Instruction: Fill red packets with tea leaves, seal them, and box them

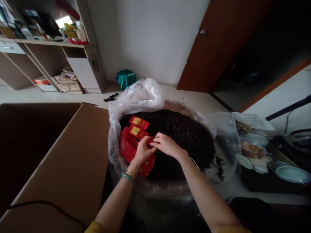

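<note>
My left hand [143, 150] and my right hand [167, 144] meet with fingers closed on a small red packet [151, 142], mostly covered by the fingertips. Beneath them, dark dried leaves [184, 129] that look like tea fill a large clear plastic bag [114, 129]. Two red packets with gold labels, an upper packet [139, 122] and a lower packet [137, 132], rest on the left side of the leaves. Beside my left wrist is a larger red bag [126, 147], its lower part showing pale dots.
An open cardboard box [89, 142] stands at the left. On the right are a clear tub of brown pieces [252, 149] and a pale green bowl [293, 174]. Some leaves [220, 168] lie outside the pile. Behind are a shelf unit [93, 64], a teal bag [126, 78] and an open door [213, 42].
</note>
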